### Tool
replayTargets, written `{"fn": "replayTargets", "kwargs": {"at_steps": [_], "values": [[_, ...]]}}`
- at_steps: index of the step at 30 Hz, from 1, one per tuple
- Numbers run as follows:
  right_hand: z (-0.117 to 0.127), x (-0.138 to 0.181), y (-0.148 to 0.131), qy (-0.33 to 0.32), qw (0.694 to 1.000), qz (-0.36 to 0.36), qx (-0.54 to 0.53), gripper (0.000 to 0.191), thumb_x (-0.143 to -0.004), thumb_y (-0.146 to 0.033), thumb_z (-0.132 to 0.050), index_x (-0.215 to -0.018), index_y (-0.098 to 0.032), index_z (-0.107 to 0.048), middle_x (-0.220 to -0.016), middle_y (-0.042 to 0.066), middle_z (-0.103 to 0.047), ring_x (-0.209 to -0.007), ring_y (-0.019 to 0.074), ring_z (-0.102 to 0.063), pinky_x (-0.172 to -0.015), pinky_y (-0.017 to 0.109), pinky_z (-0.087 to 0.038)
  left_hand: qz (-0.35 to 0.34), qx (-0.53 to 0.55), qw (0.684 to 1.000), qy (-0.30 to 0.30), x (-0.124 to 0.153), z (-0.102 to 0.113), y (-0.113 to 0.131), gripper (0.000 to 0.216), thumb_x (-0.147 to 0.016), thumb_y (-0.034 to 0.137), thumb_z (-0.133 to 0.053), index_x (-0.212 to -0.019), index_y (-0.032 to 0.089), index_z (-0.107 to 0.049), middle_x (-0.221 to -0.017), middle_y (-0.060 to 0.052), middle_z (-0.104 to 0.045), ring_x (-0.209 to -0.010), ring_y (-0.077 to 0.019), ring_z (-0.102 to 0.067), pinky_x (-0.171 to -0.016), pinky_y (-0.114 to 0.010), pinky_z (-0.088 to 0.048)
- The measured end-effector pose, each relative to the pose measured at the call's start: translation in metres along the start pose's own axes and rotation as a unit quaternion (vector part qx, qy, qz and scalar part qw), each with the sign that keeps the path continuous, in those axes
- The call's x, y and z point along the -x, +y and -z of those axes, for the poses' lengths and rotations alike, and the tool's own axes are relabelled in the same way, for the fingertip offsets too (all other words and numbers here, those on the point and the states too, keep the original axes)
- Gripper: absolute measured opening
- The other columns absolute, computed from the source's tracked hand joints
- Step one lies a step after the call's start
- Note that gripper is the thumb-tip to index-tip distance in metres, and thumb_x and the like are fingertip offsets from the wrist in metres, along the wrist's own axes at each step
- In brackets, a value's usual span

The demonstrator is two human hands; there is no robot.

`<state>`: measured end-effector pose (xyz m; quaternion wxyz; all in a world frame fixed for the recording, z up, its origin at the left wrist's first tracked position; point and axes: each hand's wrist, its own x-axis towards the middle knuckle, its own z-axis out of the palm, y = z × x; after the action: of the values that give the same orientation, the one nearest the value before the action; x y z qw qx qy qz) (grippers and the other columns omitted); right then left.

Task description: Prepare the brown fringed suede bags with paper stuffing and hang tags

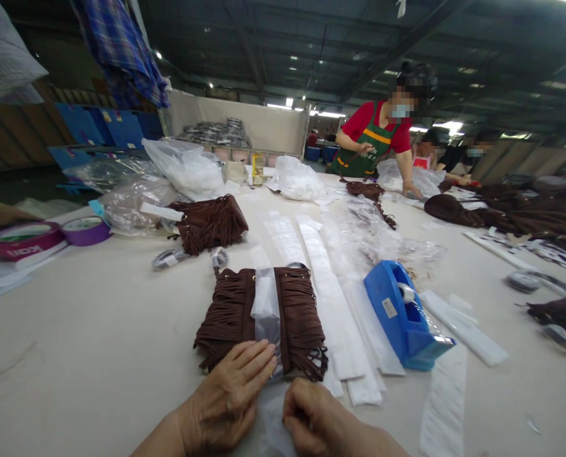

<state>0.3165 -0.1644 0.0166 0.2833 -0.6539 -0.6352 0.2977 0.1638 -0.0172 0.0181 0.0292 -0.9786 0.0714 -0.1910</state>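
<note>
Head view: a brown fringed bag [264,320] lies flat on the pale table [97,330], just ahead of both hands at 12 o'clock. A clear plastic strip [265,304] runs down the middle of the bag from its top edge to the near edge and continues toward the wearer. The left hand [230,397] lies open and flat, palm down, fingers spread over the lower fringe and the edge of the strip; it presses and grips nothing. The right hand [318,419] is curled, thumb and fingers pinched on the near end of the strip below the bag. At 2 o'clock, just beside the bag, sits a blue tape dispenser [404,317], with long white paper strips [330,298] lying between it and the bag. At 11 o'clock rests a second fringed bag [209,222] near heaped clear plastic bags [135,203]; purple tape rolls [85,230] sit at 9 o'clock. A person in a red shirt and green apron [371,139] works at 1 o'clock, well apart. Risk, as judged: a skewed pull by the right hand could wrinkle or shift the strip off-centre; loose fringe under the left palm may bunch or get trapped beneath the plastic.
</note>
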Motion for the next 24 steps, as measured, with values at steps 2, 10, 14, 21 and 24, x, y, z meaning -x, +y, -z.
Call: {"fn": "replayTargets", "kwargs": {"at_steps": [2,10,14,21,24], "values": [[0.002,0.0,-0.004,0.007,1.0,0.019,0.011,0.015,-0.063,-0.004,-0.046,-0.069,-0.017,-0.05,-0.065,-0.001,-0.051,-0.055,0.0095,-0.044,-0.048,0.018,-0.032,0.012,0.01,1.0,-0.01,0.0,0.0,0.002,0.068,-0.056,0.009,-0.041,-0.123,0.005,-0.044,-0.128,-0.014,-0.05,-0.123,-0.0265,-0.04,-0.094,-0.045,-0.045],[0.004,0.002,0.008,0.114,0.985,0.13,-0.023,0.017,-0.069,-0.007,-0.041,-0.079,-0.018,-0.05,-0.073,0.003,-0.055,-0.066,0.013,-0.051,-0.058,0.021,-0.043,-0.001,-0.073,0.993,0.094,0.002,-0.025,-0.002,0.036,-0.086,0.008,-0.031,-0.114,0.009,-0.054,-0.117,-0.009,-0.059,-0.114,-0.022,-0.049,-0.087,-0.037,-0.048],[-0.001,-0.001,0.022,0.186,0.956,0.224,0.044,0.037,-0.071,-0.014,-0.044,-0.107,-0.015,-0.049,-0.094,0.01,-0.058,-0.087,0.0191,-0.055,-0.072,0.029,-0.048,-0.003,-0.081,0.991,0.104,0.003,-0.027,-0.002,0.038,-0.09,0.01,-0.026,-0.112,0.011,-0.056,-0.116,-0.008,-0.06,-0.114,-0.0213,-0.05,-0.087,-0.036,-0.049],[-0.028,-0.007,0.023,0.257,0.904,0.292,0.176,0.021,-0.093,-0.017,-0.037,-0.088,-0.017,-0.058,-0.069,0.003,-0.063,-0.062,0.0132,-0.054,-0.057,0.024,-0.044,0.024,0.044,0.999,-0.007,0.001,-0.001,-0.007,0.062,-0.064,0.006,-0.039,-0.125,0.011,-0.045,-0.13,-0.009,-0.05,-0.122,-0.021,-0.042,-0.095,-0.037,-0.045],[-0.037,-0.004,0.027,0.256,0.894,0.306,0.204,0.027,-0.095,-0.021,-0.033,-0.085,-0.015,-0.058,-0.064,0.003,-0.063,-0.059,0.0135,-0.054,-0.053,0.024,-0.044,0.047,0.094,0.994,-0.036,-0.005,0.008,-0.009,0.053,-0.071,0.007,-0.042,-0.123,0.016,-0.046,-0.129,-0.007,-0.051,-0.119,-0.0176,-0.045,-0.096,-0.032,-0.044]]}}
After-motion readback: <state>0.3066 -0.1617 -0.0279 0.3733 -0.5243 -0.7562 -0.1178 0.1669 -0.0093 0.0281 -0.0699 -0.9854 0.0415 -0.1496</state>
